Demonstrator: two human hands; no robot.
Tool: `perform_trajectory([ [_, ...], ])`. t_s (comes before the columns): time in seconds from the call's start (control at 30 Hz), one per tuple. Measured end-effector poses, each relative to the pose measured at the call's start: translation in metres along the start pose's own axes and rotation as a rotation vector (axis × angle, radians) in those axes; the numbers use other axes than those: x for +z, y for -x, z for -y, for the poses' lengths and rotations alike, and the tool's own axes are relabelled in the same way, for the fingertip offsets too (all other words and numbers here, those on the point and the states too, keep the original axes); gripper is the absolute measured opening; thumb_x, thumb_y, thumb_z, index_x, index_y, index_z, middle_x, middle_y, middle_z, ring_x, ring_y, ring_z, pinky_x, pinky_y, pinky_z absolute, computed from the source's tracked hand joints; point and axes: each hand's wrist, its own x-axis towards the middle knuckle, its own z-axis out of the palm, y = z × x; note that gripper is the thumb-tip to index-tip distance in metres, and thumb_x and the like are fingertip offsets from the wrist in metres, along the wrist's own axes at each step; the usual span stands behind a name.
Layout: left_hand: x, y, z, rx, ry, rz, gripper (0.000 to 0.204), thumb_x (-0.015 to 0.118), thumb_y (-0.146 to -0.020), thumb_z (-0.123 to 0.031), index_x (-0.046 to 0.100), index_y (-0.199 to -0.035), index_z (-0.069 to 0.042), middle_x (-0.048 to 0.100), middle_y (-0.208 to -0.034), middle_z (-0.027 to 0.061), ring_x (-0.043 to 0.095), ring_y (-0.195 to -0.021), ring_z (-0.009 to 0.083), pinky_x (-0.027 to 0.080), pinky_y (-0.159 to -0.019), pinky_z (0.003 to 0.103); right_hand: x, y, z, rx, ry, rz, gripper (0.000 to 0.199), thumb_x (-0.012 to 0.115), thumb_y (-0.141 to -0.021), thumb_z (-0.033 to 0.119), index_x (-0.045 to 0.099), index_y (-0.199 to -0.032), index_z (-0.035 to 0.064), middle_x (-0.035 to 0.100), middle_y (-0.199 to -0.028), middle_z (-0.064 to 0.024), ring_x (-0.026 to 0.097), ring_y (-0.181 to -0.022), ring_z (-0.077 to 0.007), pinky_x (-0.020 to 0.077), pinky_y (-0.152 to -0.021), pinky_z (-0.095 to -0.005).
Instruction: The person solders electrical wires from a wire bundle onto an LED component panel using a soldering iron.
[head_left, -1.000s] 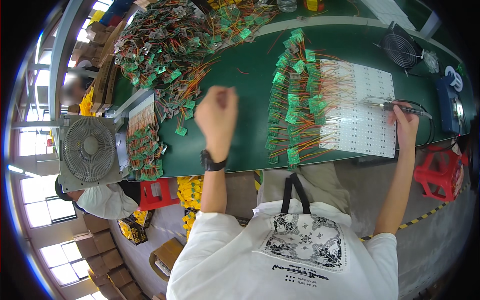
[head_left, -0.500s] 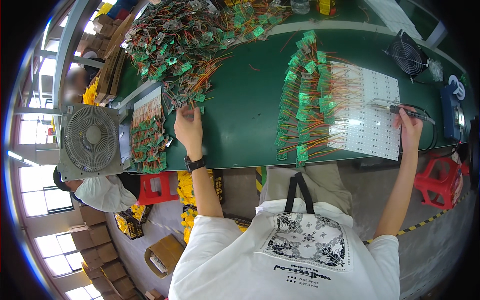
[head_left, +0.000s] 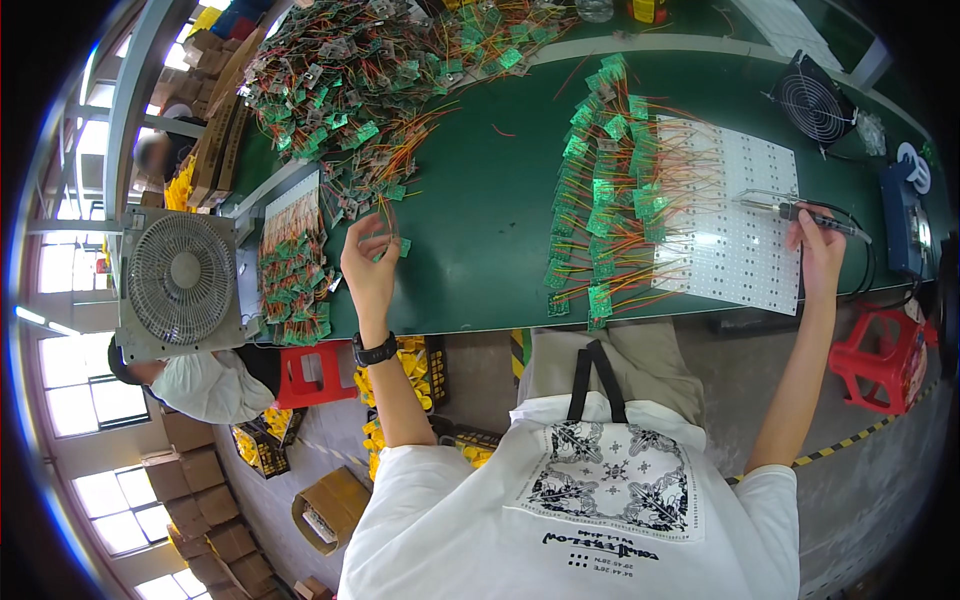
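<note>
Head view: a small green board point(head_left: 404, 247), probably light, stiff and fragile, best taken by its edges, is at left, just beside the left hand point(head_left: 367, 265), whose curled fingers may be pinching it; I cannot tell. On the table's point(head_left: 480, 240) right, the right hand point(head_left: 818, 243) grips a soldering iron point(head_left: 790, 210) over a white panel point(head_left: 740, 260). The white shirt point(head_left: 450, 520) bears dark lettering point(head_left: 600, 546).
</note>
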Motion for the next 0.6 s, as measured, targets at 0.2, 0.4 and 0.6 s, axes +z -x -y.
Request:
perform_trajectory([
  [0.2, 0.011, 0.014, -0.036, 0.033, 0.32, 0.058, 0.05, 0.066, -0.08, 0.009, 0.053, -0.128, 0.0, 0.059, -0.116, 0.0099, 0.062, -0.091, 0.0124, 0.052, -0.082, 0.025, 0.0, 0.0, 0.0, -0.007, 0.0, -0.016, 0.022, 0.064, -0.091, 0.01, 0.063, -0.108, -0.0037, 0.064, -0.075, -0.0067, 0.059, -0.059, -0.0122, 0.0432, -0.054, -0.0231],
  [0.4, 0.027, 0.035, -0.042, -0.164, 0.338, 0.259, 0.033, 0.067, -0.086, 0.001, 0.06, -0.119, 0.002, 0.067, -0.099, 0.0056, 0.061, -0.086, 0.0088, 0.048, -0.079, 0.022, 0.004, -0.001, 0.001, -0.011, -0.023, -0.018, 0.022, 0.064, -0.091, 0.009, 0.063, -0.108, -0.004, 0.064, -0.075, -0.0069, 0.059, -0.059, -0.0125, 0.043, -0.054, -0.0232],
  [0.6, 0.046, 0.029, -0.039, -0.04, 0.152, 0.349, 0.021, 0.061, -0.094, -0.009, 0.062, -0.111, 0.005, 0.067, -0.094, 0.0087, 0.062, -0.079, 0.0104, 0.049, -0.073, 0.023, 0.003, 0.001, 0.006, -0.025, -0.004, -0.027, 0.021, 0.064, -0.091, 0.009, 0.063, -0.107, -0.0044, 0.064, -0.075, -0.0079, 0.059, -0.059, -0.013, 0.0432, -0.054, -0.0235],
])
